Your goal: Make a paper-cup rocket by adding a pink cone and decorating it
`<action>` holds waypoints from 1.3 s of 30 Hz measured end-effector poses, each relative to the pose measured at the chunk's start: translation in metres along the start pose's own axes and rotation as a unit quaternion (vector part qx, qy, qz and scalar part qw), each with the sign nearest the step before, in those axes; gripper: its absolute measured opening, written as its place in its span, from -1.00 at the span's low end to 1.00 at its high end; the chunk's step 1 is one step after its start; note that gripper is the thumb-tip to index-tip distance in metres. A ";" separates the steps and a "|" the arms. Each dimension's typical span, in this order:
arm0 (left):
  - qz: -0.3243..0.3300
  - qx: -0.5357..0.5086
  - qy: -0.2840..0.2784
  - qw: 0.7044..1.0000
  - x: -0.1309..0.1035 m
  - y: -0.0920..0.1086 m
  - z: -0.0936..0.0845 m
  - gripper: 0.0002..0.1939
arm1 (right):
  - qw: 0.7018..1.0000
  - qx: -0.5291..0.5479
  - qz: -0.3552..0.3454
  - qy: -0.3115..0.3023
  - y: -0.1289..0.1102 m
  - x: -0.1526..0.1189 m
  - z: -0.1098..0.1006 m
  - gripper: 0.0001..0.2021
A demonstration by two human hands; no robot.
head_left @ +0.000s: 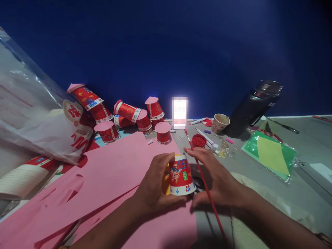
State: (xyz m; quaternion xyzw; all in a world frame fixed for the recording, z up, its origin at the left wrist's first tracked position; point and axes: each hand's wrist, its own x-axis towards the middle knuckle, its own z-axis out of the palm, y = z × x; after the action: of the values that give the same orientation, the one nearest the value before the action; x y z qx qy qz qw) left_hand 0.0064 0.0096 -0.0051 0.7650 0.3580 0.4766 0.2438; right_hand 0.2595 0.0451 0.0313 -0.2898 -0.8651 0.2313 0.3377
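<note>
A red printed paper cup (pixel 181 174) with a white lower band is tilted in front of me. My left hand (pixel 158 180) is wrapped round its left side, thumb beneath and fingers at the top. On the other side, my right hand (pixel 215 176) is spread, its thumb and fingers apart near the cup. A long thin red stick (pixel 207 183) slants across my right palm; whether the hand grips it is unclear. Something yellow (pixel 166 180) shows behind my left fingers. Black rings (pixel 199 183), partly hidden, lie between the cup and my right hand.
Pink sheets (pixel 116 162) cover the left. Several red cups with pink tops (pixel 163 133) stand or lean behind. A red pot (pixel 199 140), a patterned cup (pixel 220 123), a black flask (pixel 251 107) and a green packet (pixel 269 155) are at right. A plastic bag (pixel 38 103) is at left.
</note>
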 end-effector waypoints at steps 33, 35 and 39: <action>-0.158 0.026 0.141 0.977 0.017 0.029 -0.015 -0.21 | 0.918 0.231 0.119 0.300 -0.031 -0.006 0.002 -0.84; -0.157 0.033 0.138 0.977 0.017 0.027 -0.014 -0.20 | 0.932 0.215 0.091 0.277 -0.032 -0.006 -0.001 -0.85; -0.152 0.041 0.138 0.978 0.014 0.023 -0.013 -0.13 | 0.941 0.191 0.085 0.268 -0.029 -0.005 -0.003 -0.88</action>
State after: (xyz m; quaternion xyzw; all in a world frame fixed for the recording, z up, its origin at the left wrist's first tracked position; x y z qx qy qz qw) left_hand 0.0065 0.0065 0.0247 0.6380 0.5199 0.5195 0.2299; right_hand 0.2552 0.0214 0.0481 -0.3434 -0.6544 0.3336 0.5852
